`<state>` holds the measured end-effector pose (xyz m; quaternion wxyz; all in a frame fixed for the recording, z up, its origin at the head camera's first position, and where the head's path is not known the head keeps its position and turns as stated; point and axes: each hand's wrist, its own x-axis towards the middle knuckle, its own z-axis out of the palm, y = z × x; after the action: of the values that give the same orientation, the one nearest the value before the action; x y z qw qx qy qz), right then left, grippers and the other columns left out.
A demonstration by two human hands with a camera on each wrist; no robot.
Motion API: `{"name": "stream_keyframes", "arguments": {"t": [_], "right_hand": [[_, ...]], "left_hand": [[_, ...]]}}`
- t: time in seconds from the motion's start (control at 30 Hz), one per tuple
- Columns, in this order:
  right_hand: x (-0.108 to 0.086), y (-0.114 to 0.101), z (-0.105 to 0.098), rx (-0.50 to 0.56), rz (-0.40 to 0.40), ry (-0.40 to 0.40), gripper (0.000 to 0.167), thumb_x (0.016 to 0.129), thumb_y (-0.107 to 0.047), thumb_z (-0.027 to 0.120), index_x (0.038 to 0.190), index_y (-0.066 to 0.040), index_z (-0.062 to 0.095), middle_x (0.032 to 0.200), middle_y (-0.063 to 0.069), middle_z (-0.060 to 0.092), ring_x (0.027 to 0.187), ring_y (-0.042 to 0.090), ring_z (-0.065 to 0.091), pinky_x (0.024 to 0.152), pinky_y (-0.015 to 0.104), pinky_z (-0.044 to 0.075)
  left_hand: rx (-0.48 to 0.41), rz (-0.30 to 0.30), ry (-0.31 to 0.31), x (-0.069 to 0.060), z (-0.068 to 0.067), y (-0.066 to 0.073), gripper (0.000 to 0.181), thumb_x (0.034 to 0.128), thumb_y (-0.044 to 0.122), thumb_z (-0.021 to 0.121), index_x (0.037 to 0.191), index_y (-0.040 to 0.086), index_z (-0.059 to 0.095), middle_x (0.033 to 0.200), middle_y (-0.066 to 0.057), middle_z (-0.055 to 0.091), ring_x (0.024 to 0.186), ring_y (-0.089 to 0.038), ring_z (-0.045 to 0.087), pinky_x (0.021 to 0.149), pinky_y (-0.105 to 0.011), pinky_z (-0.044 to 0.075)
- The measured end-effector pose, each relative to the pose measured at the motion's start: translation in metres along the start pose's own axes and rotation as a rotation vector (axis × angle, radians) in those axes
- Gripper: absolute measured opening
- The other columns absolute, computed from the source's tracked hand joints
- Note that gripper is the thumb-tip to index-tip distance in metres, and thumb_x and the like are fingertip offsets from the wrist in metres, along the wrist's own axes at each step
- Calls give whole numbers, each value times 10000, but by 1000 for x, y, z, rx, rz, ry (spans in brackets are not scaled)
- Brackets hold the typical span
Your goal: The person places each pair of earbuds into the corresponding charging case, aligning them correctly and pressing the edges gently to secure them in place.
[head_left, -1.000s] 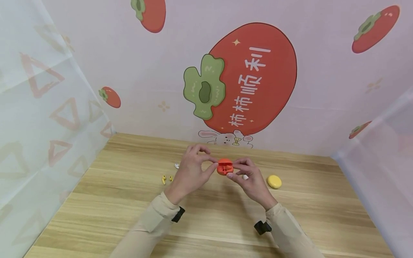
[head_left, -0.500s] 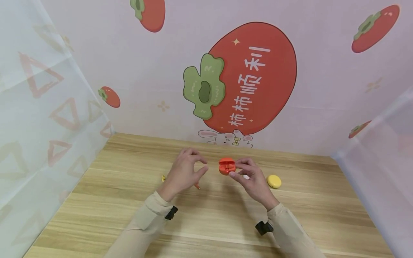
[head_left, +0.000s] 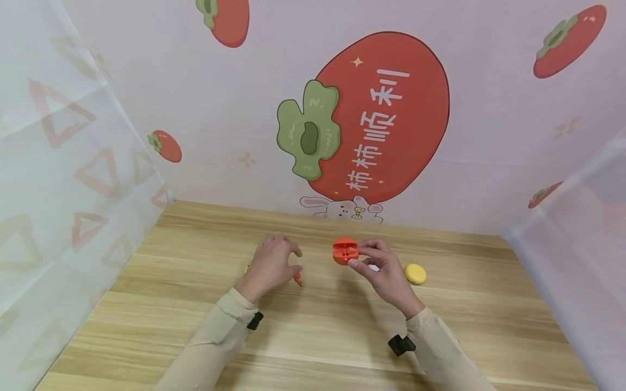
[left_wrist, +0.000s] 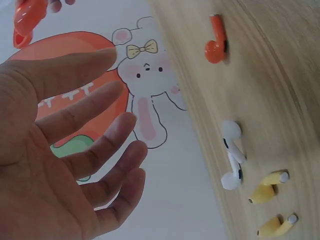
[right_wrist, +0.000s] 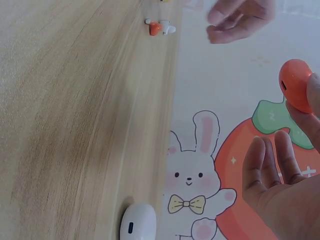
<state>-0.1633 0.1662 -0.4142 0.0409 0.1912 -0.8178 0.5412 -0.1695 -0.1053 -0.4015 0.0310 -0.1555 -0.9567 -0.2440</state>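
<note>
The right hand (head_left: 383, 271) pinches the orange earbud case (head_left: 345, 252) by its side above the worktop (head_left: 313, 347), probably so the raised lid leaves its inside facing the person; whether a bud sits within is unclear. The left hand (head_left: 268, 266), fingers loosely spread, holds nothing near an orange earbud (left_wrist: 215, 51). White earbuds (left_wrist: 231, 131) and yellow earbuds (left_wrist: 261, 194) lie outside any case; the yellow case (head_left: 415, 274) is closed.

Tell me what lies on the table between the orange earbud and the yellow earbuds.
Two white earbuds lie between the orange earbud and the yellow earbuds; the left wrist view shows it.
</note>
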Motion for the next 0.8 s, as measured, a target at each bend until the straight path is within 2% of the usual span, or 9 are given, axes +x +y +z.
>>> {"name": "stream_keyframes", "arguments": {"t": [0.1, 0.27, 0.5, 0.6, 0.8], "right_hand": [[0, 0, 0, 5, -1, -2, 247, 913, -88, 761, 1141, 6, 748, 1176, 148, 563, 926, 315, 658, 818, 341, 570], [0, 0, 0, 9, 9, -3, 249, 911, -91, 764, 1141, 4, 749, 1179, 146, 559, 917, 294, 663, 803, 336, 572], [-1, 0, -1, 2, 25, 3, 256, 904, -107, 774, 1138, -4, 754, 1179, 138, 562, 937, 314, 654, 822, 353, 570], [-2, 0, -1, -6, 26, 7, 255, 904, -114, 775, 1137, -10, 756, 1180, 132, 566, 942, 276, 651, 829, 367, 569], [-2, 0, -2, -8, 13, 9, 249, 905, -103, 773, 1134, -7, 756, 1175, 130, 568, 941, 262, 650, 830, 372, 570]], "left_hand": [[46, -19, -52, 0, 5, -3, 234, 798, 188, 870, 1010, 117, 799, 1141, -113, 675, 1107, -399, 569, 909, -538, 440], [107, -1, -90, 1, 13, -9, 207, 797, 222, 879, 976, 150, 806, 1094, -91, 672, 1034, -365, 590, 878, -515, 451], [129, 28, -129, 0, 23, -15, 93, 856, 202, 824, 942, 169, 810, 1087, -86, 685, 1021, -362, 600, 873, -530, 450], [134, 33, -139, 0, 25, -17, 86, 845, 167, 823, 929, 174, 807, 1082, -79, 688, 1030, -360, 596, 880, -535, 447], [142, 45, -161, 0, 28, -19, 185, 792, 69, 831, 925, 195, 806, 1062, -62, 681, 1023, -346, 584, 886, -519, 437]]}}
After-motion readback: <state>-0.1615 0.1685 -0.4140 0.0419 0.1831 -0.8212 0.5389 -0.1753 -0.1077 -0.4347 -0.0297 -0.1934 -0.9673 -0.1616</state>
